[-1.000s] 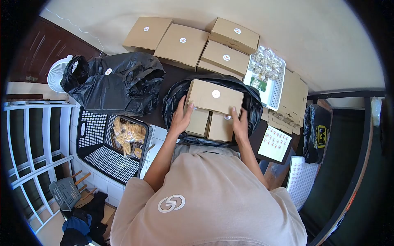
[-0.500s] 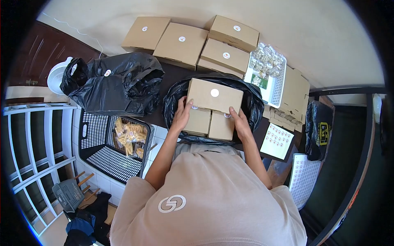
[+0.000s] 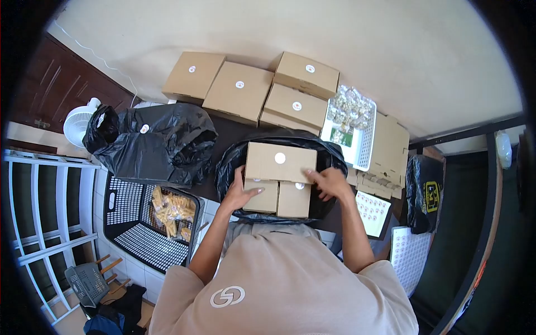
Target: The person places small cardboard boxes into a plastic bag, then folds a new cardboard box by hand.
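A black plastic bag stands with its mouth spread wide around several cardboard boxes. On top lies a closed cardboard box with a round white sticker, laid across two smaller boxes, a left one and a right one. My left hand is at the left side of the boxes, fingers along that side and thumb stretched out over the left lower box. At the top box's lower right corner, my right hand has its thumb and fingers apart, fingertips close to the cardboard.
Stickered boxes line the wall behind the bag. Another black bag rests to the left, above a black crate with packets of yellowish food. Rightward are a white basket, flattened cartons and a sticker sheet.
My hands have loosened from the sides of the top box. The left has slid down beside the lower box; the right has drawn slightly outward. The whole scene sits lower in view.
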Available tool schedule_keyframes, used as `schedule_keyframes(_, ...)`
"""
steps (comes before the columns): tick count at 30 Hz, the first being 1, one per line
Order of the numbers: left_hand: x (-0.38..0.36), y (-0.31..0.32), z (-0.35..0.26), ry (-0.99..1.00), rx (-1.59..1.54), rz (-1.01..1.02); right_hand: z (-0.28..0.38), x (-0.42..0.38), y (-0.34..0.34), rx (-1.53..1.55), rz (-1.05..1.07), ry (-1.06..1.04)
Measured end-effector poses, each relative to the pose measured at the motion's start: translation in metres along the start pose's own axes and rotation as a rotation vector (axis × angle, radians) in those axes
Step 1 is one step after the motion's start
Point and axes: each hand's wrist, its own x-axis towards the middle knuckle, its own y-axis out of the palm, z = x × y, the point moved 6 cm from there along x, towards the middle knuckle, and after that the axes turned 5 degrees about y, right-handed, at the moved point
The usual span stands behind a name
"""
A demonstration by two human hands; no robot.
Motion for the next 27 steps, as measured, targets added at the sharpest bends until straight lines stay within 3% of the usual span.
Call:
schedule_keyframes(1, 0.000, 0.000, -0.004, 0.009, 0.002, -0.007, 0.007, 0.002, -0.022, 0.019, -0.155, -0.046)
schedule_keyframes(5, -0.002, 0.001, -0.004, 0.001, 0.023, -0.011, 0.051, 0.028, -0.105, 0.275, -0.404, -0.285)
schedule_keyframes(7, -0.001, 0.002, -0.003, 0.026, 0.014, 0.011, 0.066, 0.063, -0.131, 0.718, -0.515, -0.390)
schedule_keyframes(9, 0.000, 0.003, -0.002, 0.047, -0.018, 0.011, 0.071, 0.113, -0.143, 0.935, -0.574, -0.310)
schedule_keyframes(10, 0.001, 0.004, -0.002, 0.037, -0.013, 0.025, 0.078, 0.129, -0.147, 0.935, -0.573, -0.322)
schedule_keyframes(12, 0.002, 0.004, -0.002, 0.035, -0.024, 0.030, 0.086, 0.157, -0.144, 0.936, -0.518, -0.114)
schedule_keyframes(16, -0.003, 0.002, -0.014, 0.129, 0.070, 0.005, 0.087, 0.192, -0.143, 1.083, -0.426, -0.073)
schedule_keyframes(20, -0.021, -0.012, -0.007, -0.010, 0.057, -0.151, 0.075, 0.198, -0.150, 1.333, -0.483, -0.107)
schedule_keyframes(22, -0.029, -0.026, -0.018, -0.028, -0.019, -0.199, 0.073, 0.190, -0.155, 1.582, -0.266, -0.304)
schedule_keyframes(24, -0.035, -0.039, -0.014, 0.011, -0.105, -0.300, 0.069, 0.149, -0.175, 1.454, -0.362, -0.519)
schedule_keyframes(27, -0.044, -0.060, -0.040, 0.077, -0.152, -0.435, 0.069, 0.064, -0.192, 1.519, -0.364, -0.823)
